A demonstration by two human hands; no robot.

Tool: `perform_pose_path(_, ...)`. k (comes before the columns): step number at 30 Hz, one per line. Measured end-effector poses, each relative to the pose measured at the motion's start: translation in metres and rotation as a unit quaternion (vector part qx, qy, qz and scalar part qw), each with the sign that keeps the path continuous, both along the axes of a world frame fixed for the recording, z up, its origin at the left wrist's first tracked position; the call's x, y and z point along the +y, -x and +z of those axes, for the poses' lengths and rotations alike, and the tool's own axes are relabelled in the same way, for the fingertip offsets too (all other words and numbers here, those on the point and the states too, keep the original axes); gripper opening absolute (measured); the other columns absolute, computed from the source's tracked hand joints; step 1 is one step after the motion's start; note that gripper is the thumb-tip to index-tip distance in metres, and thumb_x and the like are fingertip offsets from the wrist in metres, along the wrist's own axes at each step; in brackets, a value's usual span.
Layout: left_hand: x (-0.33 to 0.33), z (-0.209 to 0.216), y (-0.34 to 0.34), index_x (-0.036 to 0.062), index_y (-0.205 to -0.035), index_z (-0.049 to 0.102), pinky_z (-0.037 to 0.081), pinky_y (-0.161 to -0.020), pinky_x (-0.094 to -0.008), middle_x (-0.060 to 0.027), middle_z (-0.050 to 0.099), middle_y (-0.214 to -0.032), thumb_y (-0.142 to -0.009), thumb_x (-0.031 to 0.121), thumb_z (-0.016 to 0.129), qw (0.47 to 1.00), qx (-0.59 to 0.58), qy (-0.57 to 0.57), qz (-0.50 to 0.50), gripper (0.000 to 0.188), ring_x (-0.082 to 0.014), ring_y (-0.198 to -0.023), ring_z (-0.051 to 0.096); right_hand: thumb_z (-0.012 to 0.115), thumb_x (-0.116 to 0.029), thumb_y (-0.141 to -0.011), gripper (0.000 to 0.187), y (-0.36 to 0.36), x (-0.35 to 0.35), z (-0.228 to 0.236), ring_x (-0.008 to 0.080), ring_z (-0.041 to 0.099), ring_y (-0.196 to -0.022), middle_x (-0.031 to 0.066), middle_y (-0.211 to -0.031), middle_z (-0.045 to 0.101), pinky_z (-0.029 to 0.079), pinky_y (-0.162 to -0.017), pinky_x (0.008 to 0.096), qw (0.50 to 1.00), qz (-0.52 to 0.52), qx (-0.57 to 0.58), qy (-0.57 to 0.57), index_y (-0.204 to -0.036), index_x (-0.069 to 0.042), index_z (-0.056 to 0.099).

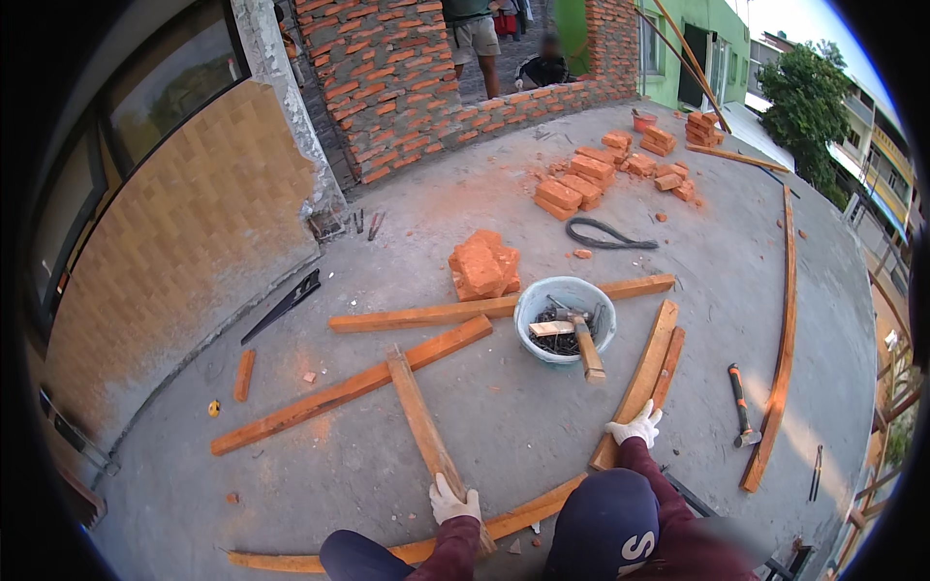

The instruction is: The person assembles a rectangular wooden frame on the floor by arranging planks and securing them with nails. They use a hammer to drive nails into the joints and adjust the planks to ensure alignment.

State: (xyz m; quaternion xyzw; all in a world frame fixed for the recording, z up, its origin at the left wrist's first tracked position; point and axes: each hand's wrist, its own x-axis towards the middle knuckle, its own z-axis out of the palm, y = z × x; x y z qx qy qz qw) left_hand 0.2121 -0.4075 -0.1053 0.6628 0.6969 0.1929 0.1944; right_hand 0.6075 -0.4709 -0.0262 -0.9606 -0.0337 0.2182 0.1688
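Observation:
My left hand (453, 502), in a white glove, grips the near end of a short wooden plank (418, 418) that lies across a long diagonal plank (349, 387). Gloved too, my right hand (635, 426) rests with fingers spread on the near end of a pair of planks (651, 363) lying side by side on the right. A curved plank (528, 511) runs between both hands along the concrete floor. My dark cap and maroon sleeves fill the lower edge.
A pale blue bucket (565, 290) holds nails and a wooden-handled hammer. Another hammer (741, 405) lies right. Brick piles (482, 264) (581, 179), a hand saw (283, 305), a black hose (605, 232) and a long edge plank (783, 349) lie around. People stand beyond the brick wall (407, 77).

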Motion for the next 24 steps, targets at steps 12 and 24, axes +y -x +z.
perform_pose_path(12, 0.013, 0.021, -0.009, 0.0103, -0.160, 0.026, 0.041, -0.115, -0.0540, -0.0309, 0.037, -0.153, -0.077, 0.029, 0.078, 0.999, 0.003, 0.035, -0.011, 0.101, -0.0484, -0.138, 0.044, 0.082, -0.042, -0.077, 0.109, -0.024, -0.005, -0.033, 0.0435, 0.051, -0.134, 0.0226, -0.166, 0.024, 0.048, -0.109, 0.0490, 0.987, -0.002, -0.124, -0.100, -0.163, -0.006, 0.025)
perform_pose_path(24, 0.002, 0.036, -0.019, 0.0017, -0.160, 0.024, 0.039, -0.117, -0.0522, -0.0316, 0.035, -0.154, -0.087, 0.023, 0.075, 0.998, 0.007, 0.060, -0.015, 0.092, -0.0467, -0.142, 0.040, 0.073, -0.037, -0.086, 0.065, -0.040, -0.008, -0.094, 0.0420, 0.067, -0.116, 0.0271, -0.123, 0.070, 0.051, -0.104, 0.0444, 0.971, -0.085, -0.106, -0.198, -0.135, 0.003, 0.056)
